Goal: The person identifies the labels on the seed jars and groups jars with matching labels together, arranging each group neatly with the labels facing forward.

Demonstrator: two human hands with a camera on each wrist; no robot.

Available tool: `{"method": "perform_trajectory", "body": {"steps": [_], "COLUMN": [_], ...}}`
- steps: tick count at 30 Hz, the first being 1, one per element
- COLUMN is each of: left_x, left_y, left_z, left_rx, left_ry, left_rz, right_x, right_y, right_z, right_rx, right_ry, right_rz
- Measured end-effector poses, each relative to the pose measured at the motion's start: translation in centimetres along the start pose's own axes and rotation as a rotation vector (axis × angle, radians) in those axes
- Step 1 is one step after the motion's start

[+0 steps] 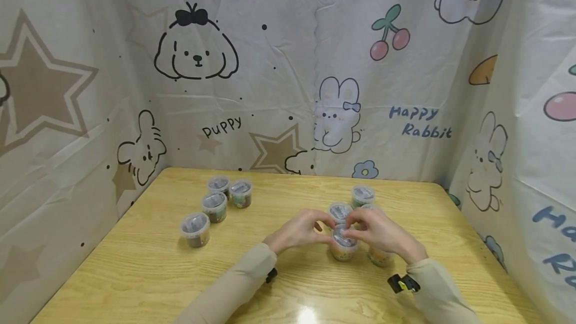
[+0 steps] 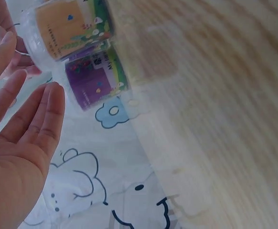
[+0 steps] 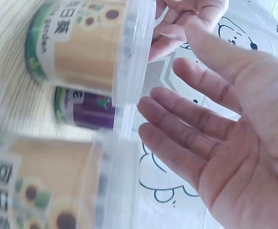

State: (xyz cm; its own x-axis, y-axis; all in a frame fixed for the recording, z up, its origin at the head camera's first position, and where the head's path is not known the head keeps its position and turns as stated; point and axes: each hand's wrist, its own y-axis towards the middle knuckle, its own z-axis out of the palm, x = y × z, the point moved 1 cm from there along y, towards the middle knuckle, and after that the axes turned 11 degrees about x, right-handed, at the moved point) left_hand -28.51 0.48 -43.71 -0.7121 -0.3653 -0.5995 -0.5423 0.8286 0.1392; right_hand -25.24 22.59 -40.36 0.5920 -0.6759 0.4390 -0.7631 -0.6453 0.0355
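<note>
Both hands meet over a small lidded plastic tub (image 1: 344,253) at the right of the table. It has an orange label with sunflowers and a clear lid. My left hand (image 1: 300,230) comes in from the left, fingertips by the lid's rim; the left wrist view shows its fingers loosely extended and parted. Across from it, my right hand (image 1: 382,231) reaches over the lid with thumb and fingers apart, in the right wrist view likewise relaxed. A purple-labelled tub (image 2: 93,83) stands beside the orange one. Another sunflower tub (image 3: 38,186) is under the right hand.
More lidded tubs stand behind the hands, one at the back right (image 1: 362,196). On the left side are several others, the nearest tub (image 1: 195,231) apart from the rest. Printed cloth (image 1: 279,64) walls the wooden table (image 1: 148,274) at the back and sides.
</note>
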Motion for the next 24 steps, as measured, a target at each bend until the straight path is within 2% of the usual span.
{"method": "perform_trajectory", "body": {"steps": [7, 13, 20, 24], "left_x": [0.4, 0.7, 1.1, 1.5], "left_y": [-0.9, -2.2, -4.2, -5.5], "left_z": [-1.1, -2.2, -3.6, -4.2], "left_rx": [-0.078, -0.161, -0.233, -0.255], "left_ry": [-0.056, -0.058, -0.040, -0.012], "left_rz": [-0.045, -0.098, -0.144, -0.179], "right_x": [1.5, 3.2, 4.8, 5.5], "right_y": [1.8, 4.2, 6.7, 8.0], "right_z": [0.3, 0.9, 1.9, 2.7], "right_rx": [-0.079, -0.082, -0.108, -0.108], "right_ry": [-0.030, -0.013, -0.002, 0.014], "right_rz": [0.057, 0.028, 0.061, 0.047]}}
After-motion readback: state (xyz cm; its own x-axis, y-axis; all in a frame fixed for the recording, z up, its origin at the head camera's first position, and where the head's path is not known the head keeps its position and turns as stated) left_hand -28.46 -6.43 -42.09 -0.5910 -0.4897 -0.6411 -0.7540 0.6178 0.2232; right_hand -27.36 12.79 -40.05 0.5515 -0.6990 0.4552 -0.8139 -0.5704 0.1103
